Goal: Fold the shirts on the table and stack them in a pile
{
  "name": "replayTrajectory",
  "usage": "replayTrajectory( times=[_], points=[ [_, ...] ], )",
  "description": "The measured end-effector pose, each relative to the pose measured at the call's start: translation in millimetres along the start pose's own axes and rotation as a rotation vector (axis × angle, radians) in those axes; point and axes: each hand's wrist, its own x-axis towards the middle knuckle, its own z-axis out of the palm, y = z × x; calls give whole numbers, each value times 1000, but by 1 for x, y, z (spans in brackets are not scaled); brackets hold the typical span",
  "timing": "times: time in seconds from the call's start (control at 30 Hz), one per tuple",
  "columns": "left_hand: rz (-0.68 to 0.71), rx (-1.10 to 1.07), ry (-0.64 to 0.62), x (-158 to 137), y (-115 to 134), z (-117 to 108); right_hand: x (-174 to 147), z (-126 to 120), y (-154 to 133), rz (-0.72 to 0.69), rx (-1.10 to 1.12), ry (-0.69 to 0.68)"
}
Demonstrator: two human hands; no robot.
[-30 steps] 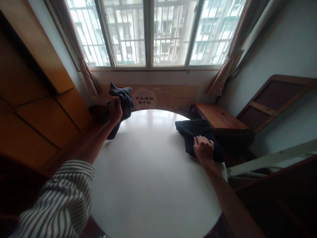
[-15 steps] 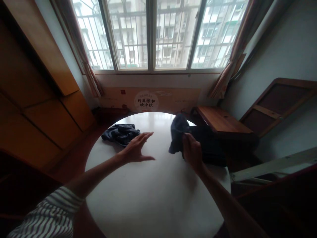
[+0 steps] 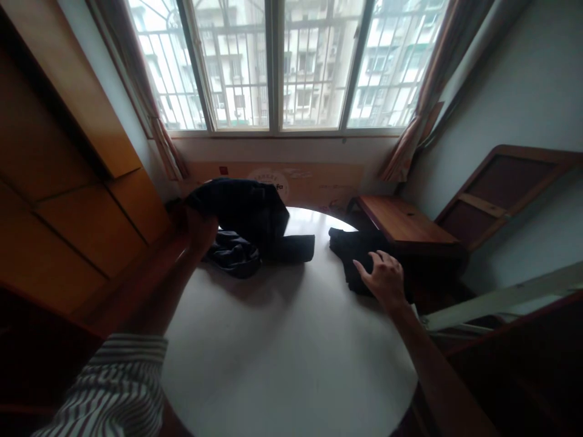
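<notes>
Down low is the white table [image 3: 291,352]. Right of the middle, the right hand [image 3: 386,279] spreads its fingers over a dark pile [image 3: 348,249]; I can't tell if they touch. Left of the middle, the left hand [image 3: 201,232] grips a dark cloth [image 3: 246,203] up over a crumpled cloth [image 3: 234,254]. If the two snag, the crumpled cloth could get dragged off.

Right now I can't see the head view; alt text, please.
A person's left hand holds up a dark garment by a crumpled garment on a round white table. The right hand, open, is over dark cloth on the table's right; contact is unclear. A barred window lies beyond.
</notes>
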Motion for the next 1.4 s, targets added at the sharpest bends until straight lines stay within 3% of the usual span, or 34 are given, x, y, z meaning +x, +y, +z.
replayTrajectory(
  times=[0.07,0.1,0.2,0.27,0.33,0.4,0.47,0.53,0.63,0.73,0.83,0.9,1.0,1.07,1.1,1.13,1.17,1.3,1.33,1.4],
  points=[
    [65,105,3,-12,-10,-16,-16,11,19,18,-111,4],
    [98,176,-59,-24,-17,-20,-23,14,26,-1,-137,-4],
    [104,382,-446,-70,-42,-26,-32,19,38,-91,-130,-53],
    [68,467,-630,-95,-54,-29,-24,18,39,-71,-81,-106],
    [68,524,-649,-108,-54,-32,-7,12,34,17,-9,-114],
    [111,564,-584,-110,-40,-35,10,0,17,91,106,-8],
    [189,546,-533,-107,-14,-35,20,-17,-12,83,270,160],
    [292,448,-539,-106,17,-28,19,-38,-50,0,461,229],
    [415,291,-570,-112,55,-4,-3,-66,-108,-208,747,-14],
    [422,174,-628,-122,68,29,-23,-80,-141,-371,943,-257],
    [312,20,-734,-110,59,54,-21,-76,-134,-373,973,-207],
    [182,-35,-595,-84,49,58,-11,-66,-111,-318,817,-102],
    [43,-7,-150,-28,40,40,3,-46,-64,-229,399,-63],
    [67,77,211,6,38,20,4,-34,-31,-138,140,-142],
    [104,127,305,18,36,11,2,-28,-16,-87,22,-190],
    [142,180,310,26,34,5,-1,-23,-2,-40,-88,-235],
    [172,234,206,30,31,1,-6,-18,10,3,-182,-269],
    [141,410,-622,11,3,10,-21,-2,41,-7,-315,-293],
    [132,430,-755,0,-6,15,-22,1,45,-46,-303,-287],
    [140,438,-883,-20,-21,24,-21,6,49,-100,-249,-262]
  ],
)
